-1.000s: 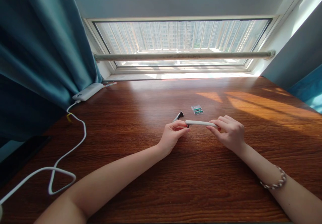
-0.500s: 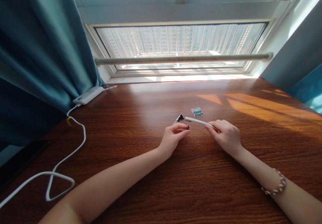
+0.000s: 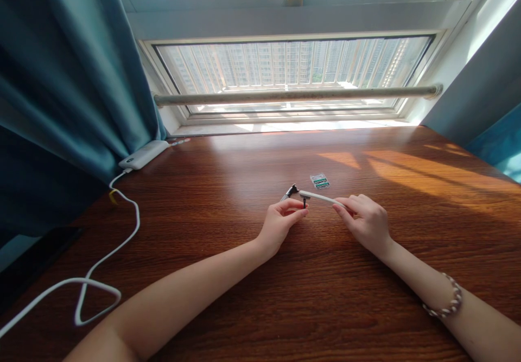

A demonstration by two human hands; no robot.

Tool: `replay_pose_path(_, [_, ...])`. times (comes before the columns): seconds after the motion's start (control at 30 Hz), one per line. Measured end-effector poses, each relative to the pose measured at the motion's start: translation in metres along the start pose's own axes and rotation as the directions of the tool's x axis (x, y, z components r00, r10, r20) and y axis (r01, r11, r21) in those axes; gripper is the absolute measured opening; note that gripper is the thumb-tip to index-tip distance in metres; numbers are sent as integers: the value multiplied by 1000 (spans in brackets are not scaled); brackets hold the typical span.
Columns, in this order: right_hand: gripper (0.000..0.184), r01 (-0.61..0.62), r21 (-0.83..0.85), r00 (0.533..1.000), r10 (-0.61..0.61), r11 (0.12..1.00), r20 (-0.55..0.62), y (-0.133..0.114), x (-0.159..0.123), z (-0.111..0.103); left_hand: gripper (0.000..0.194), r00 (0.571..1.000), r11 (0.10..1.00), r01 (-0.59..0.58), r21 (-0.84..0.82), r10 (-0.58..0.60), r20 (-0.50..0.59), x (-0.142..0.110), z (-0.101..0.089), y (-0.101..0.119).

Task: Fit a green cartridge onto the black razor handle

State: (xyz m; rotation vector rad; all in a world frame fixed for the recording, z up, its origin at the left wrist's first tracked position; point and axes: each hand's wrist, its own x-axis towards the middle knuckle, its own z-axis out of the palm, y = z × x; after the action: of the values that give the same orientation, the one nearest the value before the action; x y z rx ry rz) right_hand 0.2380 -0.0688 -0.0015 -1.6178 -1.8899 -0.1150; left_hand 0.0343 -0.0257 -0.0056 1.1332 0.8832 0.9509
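Note:
My left hand [image 3: 280, 222] pinches a small dark razor blade cartridge [image 3: 304, 203] edge-on between thumb and fingertips. My right hand [image 3: 364, 218] is closed around the handle end of a white toothbrush [image 3: 319, 196]. The brush points left, its bristles facing down and appearing to touch the top of the cartridge. Just beyond my left fingers is a razor handle [image 3: 290, 191], silver with a black forked end; its lower part is hidden, so whether the hand holds it too is unclear. A clear pack with green-striped cartridges [image 3: 319, 182] lies behind the brush.
The brown wooden tabletop [image 3: 228, 297] runs up to a window with a horizontal rail [image 3: 293, 96]. At left, a white power bank [image 3: 144, 156] with a white cable [image 3: 136, 215] lies by a blue curtain [image 3: 81, 69]. Sunlight falls across the right side.
The toothbrush has dropped slightly and shifted a little, so its bristles now meet the cartridge. My right hand moved slightly with it; my left hand stays in place.

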Motion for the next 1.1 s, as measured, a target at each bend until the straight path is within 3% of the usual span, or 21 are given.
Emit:
replay_pose_path(0.5, [23,115,-99,987,-125,988,-103,1,-1,-2,21,999,1000,-22,1,22,-47,2,-2,-3])
replay_pose_path(0.93, [22,53,-176,986,-80,983,-149,0,-2,-3,21,997,999,-29,33,31,-70,3,-3,-6])
replay_pose_path(1.1, [22,-4,-103,990,-10,995,-142,-3,0,-5,22,996,995,-36,92,42,-73,2,-3,-5])
